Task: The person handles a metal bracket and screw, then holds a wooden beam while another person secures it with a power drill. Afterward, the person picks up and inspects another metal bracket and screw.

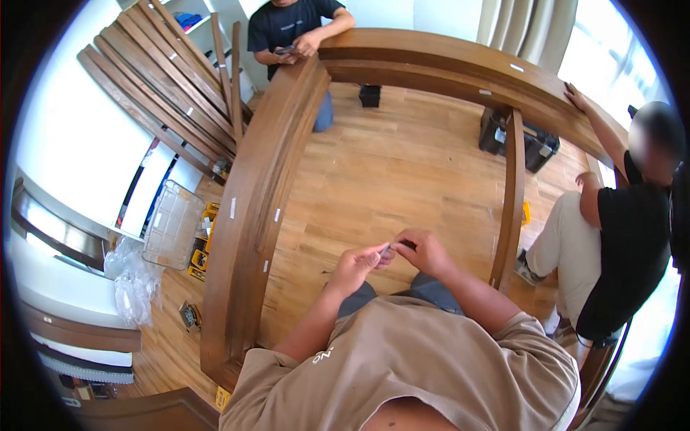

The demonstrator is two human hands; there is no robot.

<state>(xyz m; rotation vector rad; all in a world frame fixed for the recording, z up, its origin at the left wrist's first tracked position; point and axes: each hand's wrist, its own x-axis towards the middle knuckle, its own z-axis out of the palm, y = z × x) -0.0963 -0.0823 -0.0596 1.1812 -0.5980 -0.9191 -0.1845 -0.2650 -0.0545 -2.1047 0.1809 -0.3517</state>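
Both of my hands meet in front of my waist, over the wooden floor inside a large brown wooden frame (248, 194). My left hand (357, 267) pinches a small dark thing (385, 250), too small to name. My right hand (424, 253) is closed at the same spot, its fingertips bent around something dark that I cannot make out. The frame's left beam stands beside my left arm, and a thinner wooden crosspiece (512, 194) runs to the right of my right arm. Neither hand touches the wood.
A person (298, 32) stands at the frame's far left corner; another (611, 223) crouches at right, one hand on the beam. Wooden slats (154, 79) lean at left. Black toolboxes (539, 147), a clear plastic lid (172, 224), plastic wrap (133, 284) and a yellow organizer (203, 244) lie around.
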